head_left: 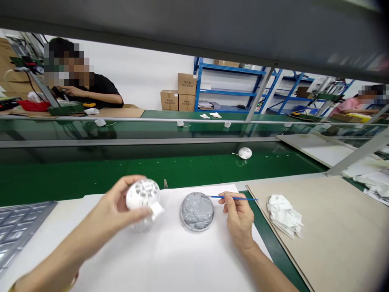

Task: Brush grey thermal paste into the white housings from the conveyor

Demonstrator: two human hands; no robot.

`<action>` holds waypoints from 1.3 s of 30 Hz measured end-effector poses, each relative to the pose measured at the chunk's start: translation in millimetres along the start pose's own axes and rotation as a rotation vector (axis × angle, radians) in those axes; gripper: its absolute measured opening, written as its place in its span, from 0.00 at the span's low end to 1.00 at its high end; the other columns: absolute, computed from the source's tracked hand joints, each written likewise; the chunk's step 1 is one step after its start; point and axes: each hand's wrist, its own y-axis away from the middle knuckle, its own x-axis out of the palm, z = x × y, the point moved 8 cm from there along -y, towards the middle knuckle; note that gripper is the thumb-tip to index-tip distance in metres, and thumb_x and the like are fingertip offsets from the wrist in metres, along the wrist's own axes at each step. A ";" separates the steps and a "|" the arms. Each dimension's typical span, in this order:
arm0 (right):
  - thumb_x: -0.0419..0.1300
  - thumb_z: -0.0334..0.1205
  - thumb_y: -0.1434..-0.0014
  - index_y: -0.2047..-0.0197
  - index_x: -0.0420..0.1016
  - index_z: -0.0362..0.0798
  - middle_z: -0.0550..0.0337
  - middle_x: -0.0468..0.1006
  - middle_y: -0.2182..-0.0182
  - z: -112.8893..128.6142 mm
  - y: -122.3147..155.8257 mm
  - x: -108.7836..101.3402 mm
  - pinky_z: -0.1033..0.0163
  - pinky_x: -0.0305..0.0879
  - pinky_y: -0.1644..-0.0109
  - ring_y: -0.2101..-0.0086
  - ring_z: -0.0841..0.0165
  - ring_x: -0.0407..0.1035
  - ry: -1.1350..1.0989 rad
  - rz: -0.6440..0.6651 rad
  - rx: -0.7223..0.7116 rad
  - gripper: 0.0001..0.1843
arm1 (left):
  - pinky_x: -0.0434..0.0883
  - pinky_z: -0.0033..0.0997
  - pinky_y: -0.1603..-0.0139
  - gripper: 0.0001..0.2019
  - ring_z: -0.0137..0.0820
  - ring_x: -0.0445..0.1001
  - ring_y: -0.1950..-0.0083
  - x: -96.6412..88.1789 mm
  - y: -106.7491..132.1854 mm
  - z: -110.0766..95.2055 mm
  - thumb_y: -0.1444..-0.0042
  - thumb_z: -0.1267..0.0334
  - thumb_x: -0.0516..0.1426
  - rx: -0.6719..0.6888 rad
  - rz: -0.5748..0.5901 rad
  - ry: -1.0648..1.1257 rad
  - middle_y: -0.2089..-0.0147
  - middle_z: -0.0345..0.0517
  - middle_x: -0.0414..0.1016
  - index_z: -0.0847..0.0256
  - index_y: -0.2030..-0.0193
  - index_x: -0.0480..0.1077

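Hands both grip: my left hand holds a white round housing above the white sheet on the worktop; my right hand pinches a blue brush, tip at the grey paste dish.

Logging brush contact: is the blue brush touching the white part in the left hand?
No, the blue brush in the right hand reaches the dish of grey paste, apart from the white part.

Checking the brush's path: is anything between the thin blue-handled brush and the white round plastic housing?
Only the round dish of grey paste, on the white sheet between the blue-handled brush and the white plastic housing.
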 end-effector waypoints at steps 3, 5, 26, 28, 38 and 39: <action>0.54 0.46 0.39 0.63 0.70 0.45 0.57 0.75 0.70 0.1 -0.9 0.7 0.64 0.62 0.73 0.78 0.72 0.64 0.000 0.007 0.039 0.12 | 0.72 0.31 0.64 0.31 0.38 0.74 0.60 39.9 38.0 21.3 0.63 0.62 0.67 -0.103 0.112 0.182 0.57 0.42 0.73 0.52 0.52 0.58; 0.55 0.47 0.39 0.64 0.70 0.45 0.57 0.75 0.72 -0.6 -2.1 0.8 0.64 0.61 0.74 0.79 0.72 0.63 -0.027 -0.004 0.070 0.13 | 0.71 0.30 0.63 0.30 0.37 0.74 0.61 66.4 53.6 34.3 0.64 0.68 0.65 -0.173 0.210 0.245 0.60 0.40 0.72 0.53 0.53 0.58; 0.69 0.46 0.55 0.71 0.70 0.44 0.57 0.74 0.73 -35.8 2.8 -0.8 0.70 0.59 0.80 0.76 0.72 0.67 -0.542 -0.169 0.578 0.16 | 0.70 0.34 0.56 0.31 0.40 0.73 0.56 96.9 64.4 66.3 0.66 0.74 0.63 -0.270 0.277 0.176 0.58 0.42 0.74 0.55 0.52 0.61; 0.69 0.45 0.55 0.71 0.70 0.44 0.57 0.74 0.73 -36.1 3.6 -1.0 0.70 0.59 0.80 0.75 0.71 0.67 -0.550 -0.167 0.590 0.16 | 0.70 0.33 0.57 0.30 0.40 0.73 0.55 96.3 64.1 64.9 0.66 0.74 0.63 -0.254 0.258 0.158 0.58 0.42 0.74 0.55 0.53 0.63; 0.69 0.47 0.56 0.73 0.68 0.44 0.58 0.73 0.77 -34.6 6.1 -2.3 0.70 0.58 0.82 0.78 0.72 0.66 -0.517 -0.180 0.605 0.18 | 0.70 0.35 0.53 0.27 0.39 0.73 0.56 92.6 60.8 59.9 0.64 0.73 0.63 -0.154 0.177 -0.026 0.57 0.41 0.74 0.54 0.54 0.66; 0.70 0.47 0.56 0.73 0.68 0.44 0.58 0.73 0.77 -34.9 6.8 -2.3 0.70 0.57 0.82 0.78 0.72 0.65 -0.523 -0.188 0.618 0.18 | 0.70 0.35 0.53 0.27 0.39 0.73 0.55 92.7 61.1 59.4 0.64 0.73 0.63 -0.152 0.171 -0.046 0.57 0.41 0.75 0.54 0.54 0.66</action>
